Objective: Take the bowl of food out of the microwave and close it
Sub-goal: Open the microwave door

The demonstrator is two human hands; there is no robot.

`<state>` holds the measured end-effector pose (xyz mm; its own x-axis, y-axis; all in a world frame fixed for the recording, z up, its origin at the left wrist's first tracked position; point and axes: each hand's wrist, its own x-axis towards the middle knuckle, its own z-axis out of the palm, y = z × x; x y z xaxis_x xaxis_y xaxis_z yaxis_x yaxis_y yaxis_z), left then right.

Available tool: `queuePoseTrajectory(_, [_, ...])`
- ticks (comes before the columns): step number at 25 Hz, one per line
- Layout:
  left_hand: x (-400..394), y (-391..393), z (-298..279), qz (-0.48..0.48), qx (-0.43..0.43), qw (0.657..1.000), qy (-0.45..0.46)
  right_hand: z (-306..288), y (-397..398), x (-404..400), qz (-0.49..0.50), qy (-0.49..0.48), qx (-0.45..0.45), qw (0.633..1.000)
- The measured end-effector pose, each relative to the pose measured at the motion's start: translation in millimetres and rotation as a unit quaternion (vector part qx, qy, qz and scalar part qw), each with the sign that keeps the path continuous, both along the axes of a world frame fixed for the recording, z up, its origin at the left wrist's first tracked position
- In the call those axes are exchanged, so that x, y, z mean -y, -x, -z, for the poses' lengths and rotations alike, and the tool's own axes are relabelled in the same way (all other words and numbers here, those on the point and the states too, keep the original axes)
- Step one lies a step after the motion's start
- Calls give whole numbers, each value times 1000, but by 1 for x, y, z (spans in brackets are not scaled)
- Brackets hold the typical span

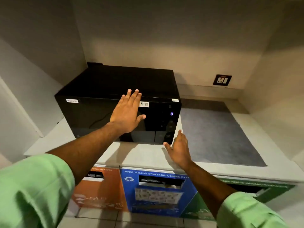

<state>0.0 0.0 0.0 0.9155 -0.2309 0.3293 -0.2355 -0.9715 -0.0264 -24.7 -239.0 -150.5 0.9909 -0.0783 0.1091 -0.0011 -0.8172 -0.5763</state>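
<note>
Presently: black microwave (pixel 115 102), door shut, on pale surface (pixel 144 153); bowl of food unseen, presumably inside, likely hot and slippery, best gripped by rim. Left hand (pixel 127 111) flat against door glass; right hand (pixel 178 148) spread, empty, near control-panel corner

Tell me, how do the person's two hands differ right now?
The left hand lies flat with fingers spread against the black microwave door, high up; the right hand hangs lower, by the microwave's bottom right corner over the counter, edge-on with its thumb toward the button panel. Whether the right hand touches the microwave is unclear. Both are open, hold nothing, and wear green sleeves.
</note>
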Motion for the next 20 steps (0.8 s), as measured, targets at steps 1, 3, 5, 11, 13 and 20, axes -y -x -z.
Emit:
queuePoseTrajectory(1, [4, -12, 3, -2, 1, 1000, -12, 11, -8, 0, 9, -35, -21, 999])
queuePoseTrajectory(3, [6, -23, 4, -20, 16, 1000, -7, 24, -18, -3, 28, -95, -61, 993])
queuePoseTrajectory(5, [7, -32, 10, -28, 43, 999, -3, 40, -30, -10, 49, -149, -71, 985])
queuePoseTrajectory(11, [2, -37, 21, -19, 77, 997, 1, 63, -44, -38, 147, -210, 8, 966])
queuePoseTrajectory(13, [3, -37, 21, -23, 76, 997, -2, 62, -43, -46, 164, -210, 29, 963])
queuePoseTrajectory(20, [1, -25, 23, -27, 78, 996, -18, 61, -48, -56, 215, -218, 65, 950])
